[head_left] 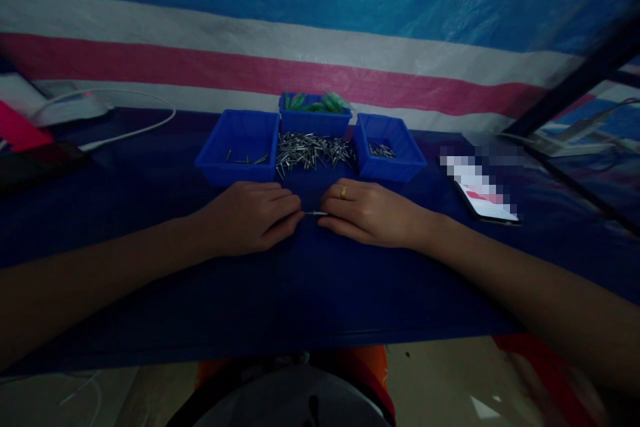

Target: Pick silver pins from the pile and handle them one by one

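My left hand (255,217) and my right hand (373,213) face each other just above the blue table. Between their fingertips runs a thin silver rivet (314,213), lying level. Its left end is pinched by my left hand and its right end by my right hand; both ends are hidden by fingers. A ring (344,192) is on a finger of my right hand. Beyond my hands, a loose pile of similar rivets (310,150) lies between two blue bins. The left bin (237,130) holds a few rivets, the right bin (400,167) a small heap.
Behind the pile stands a third blue bin (315,125) with green pieces and clear plastic in it. A phone (480,193) with a lit screen lies on the right. A white cable (145,130) curves over the table (300,300) at the left. A striped sheet (300,33) hangs behind.
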`<action>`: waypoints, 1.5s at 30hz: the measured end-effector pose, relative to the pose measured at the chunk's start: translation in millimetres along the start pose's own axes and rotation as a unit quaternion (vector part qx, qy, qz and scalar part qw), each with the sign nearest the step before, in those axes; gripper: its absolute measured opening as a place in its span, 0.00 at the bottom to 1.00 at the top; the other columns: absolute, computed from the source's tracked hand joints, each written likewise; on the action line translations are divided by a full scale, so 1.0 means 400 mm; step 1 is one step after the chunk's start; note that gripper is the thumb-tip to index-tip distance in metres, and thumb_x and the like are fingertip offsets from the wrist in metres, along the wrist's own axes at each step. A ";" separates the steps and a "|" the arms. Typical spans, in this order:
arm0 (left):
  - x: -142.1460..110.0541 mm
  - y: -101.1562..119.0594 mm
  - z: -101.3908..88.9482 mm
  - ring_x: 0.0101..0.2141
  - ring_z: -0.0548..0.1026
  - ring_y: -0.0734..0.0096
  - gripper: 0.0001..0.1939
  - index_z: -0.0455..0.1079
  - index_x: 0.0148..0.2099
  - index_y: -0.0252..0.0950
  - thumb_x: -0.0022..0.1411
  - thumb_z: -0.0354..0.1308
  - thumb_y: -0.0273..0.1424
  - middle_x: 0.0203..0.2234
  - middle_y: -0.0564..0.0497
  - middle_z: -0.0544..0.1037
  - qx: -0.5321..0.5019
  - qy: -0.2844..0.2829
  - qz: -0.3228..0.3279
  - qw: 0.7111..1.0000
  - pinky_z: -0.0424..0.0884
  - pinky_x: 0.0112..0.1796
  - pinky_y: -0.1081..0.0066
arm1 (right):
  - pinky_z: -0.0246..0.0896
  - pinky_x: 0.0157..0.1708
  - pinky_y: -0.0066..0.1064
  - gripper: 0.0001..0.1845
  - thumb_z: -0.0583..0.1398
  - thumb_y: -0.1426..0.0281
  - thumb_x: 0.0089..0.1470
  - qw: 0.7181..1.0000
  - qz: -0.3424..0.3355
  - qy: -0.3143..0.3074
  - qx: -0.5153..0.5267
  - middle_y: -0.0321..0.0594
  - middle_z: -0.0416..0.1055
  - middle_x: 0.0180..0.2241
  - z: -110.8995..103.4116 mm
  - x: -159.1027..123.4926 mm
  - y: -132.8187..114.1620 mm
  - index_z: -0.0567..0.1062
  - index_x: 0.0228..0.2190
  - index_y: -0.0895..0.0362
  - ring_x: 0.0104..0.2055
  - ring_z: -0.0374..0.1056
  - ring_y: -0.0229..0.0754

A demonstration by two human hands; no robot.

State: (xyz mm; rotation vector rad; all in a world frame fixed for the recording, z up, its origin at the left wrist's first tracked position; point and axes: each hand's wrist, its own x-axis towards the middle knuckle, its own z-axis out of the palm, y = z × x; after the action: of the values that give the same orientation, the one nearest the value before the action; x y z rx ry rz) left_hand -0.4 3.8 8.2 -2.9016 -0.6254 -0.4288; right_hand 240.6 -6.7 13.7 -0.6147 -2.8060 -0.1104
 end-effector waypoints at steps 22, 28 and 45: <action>0.000 -0.001 0.001 0.25 0.69 0.71 0.22 0.69 0.31 0.35 0.72 0.39 0.34 0.21 0.51 0.71 0.023 -0.014 -0.017 0.999 0.61 0.29 0.70 | 0.65 0.40 0.34 0.19 0.49 0.64 0.68 1.000 0.007 -0.010 0.014 0.46 0.72 0.35 -0.001 0.002 0.000 0.74 0.36 0.63 0.36 0.67 0.42; 0.002 -0.001 -0.001 0.25 0.68 0.71 0.22 0.69 0.31 0.34 0.72 0.39 0.33 0.21 0.51 0.71 0.018 -0.004 -0.004 1.000 0.61 0.28 0.70 | 0.65 0.42 0.34 0.20 0.48 0.65 0.69 1.000 0.011 -0.017 0.013 0.47 0.72 0.36 0.001 0.001 0.000 0.74 0.37 0.63 0.38 0.67 0.42; 0.002 -0.001 0.000 0.25 0.68 0.72 0.21 0.69 0.31 0.35 0.71 0.40 0.35 0.21 0.52 0.70 0.012 -0.029 -0.028 0.999 0.61 0.28 0.71 | 0.65 0.42 0.34 0.19 0.48 0.65 0.69 1.000 0.014 -0.020 0.013 0.46 0.72 0.36 -0.003 0.001 -0.001 0.74 0.37 0.62 0.38 0.67 0.42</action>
State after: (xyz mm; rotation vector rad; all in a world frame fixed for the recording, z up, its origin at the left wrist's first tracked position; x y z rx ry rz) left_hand 0.1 4.4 8.4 -2.8884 -0.7165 -0.3418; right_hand 240.2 -7.1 14.8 -0.6555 -2.8307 -0.0566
